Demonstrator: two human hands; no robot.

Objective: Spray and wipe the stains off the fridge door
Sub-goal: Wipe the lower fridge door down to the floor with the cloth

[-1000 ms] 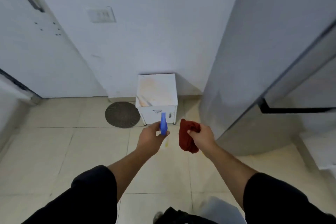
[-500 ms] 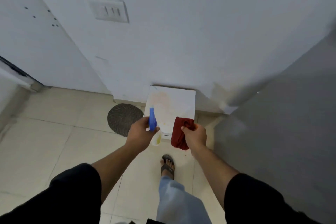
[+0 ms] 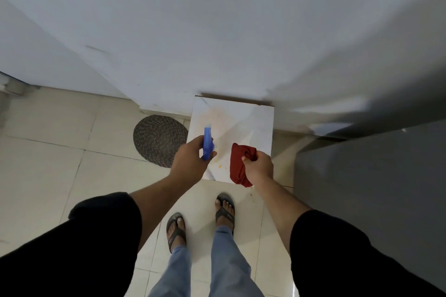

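My left hand (image 3: 190, 161) grips a spray bottle (image 3: 207, 143) by its blue trigger head; the bottle's body is hidden behind the hand. My right hand (image 3: 258, 170) holds a bunched dark red cloth (image 3: 237, 164). Both hands hover over the front part of a small white cabinet (image 3: 241, 120). The grey fridge (image 3: 374, 176) fills the right side of the view, and only its side and lower part show. No stains on its door are visible from here.
The white cabinet stands against the white wall (image 3: 217, 31), its top smeared orange with yellow specks. A round dark mat (image 3: 159, 138) lies on the tiled floor to its left. My feet in sandals (image 3: 200, 219) stand just before the cabinet.
I have stepped up to the white cabinet and the view has tilted down. Both hands now hang over its top, and their grips on the bottle and cloth are unchanged.
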